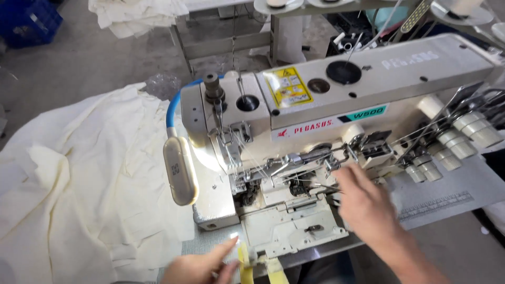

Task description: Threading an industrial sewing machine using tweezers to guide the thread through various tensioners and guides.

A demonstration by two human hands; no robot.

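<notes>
Two hands at work. Your left hand (202,267) at bottom edge pinches yellow tape (244,263) between thumb and fingers; tape narrow, flat, bright yellow, lying at front lip of sewing machine (294,137) bed. Your right hand (365,202) reaches into thread guides near needle area, fingers partly curled, blurred; cannot tell whether it holds thread. Cream fabric (79,179) heaped left of machine. Grey lamp head (180,171) on blue gooseneck hangs beside machine's left end.

Cream cloth (79,179) is lying heaped at left, a blue crate (26,21) is sitting far left, and white fabric (137,14) is resting beyond.
</notes>
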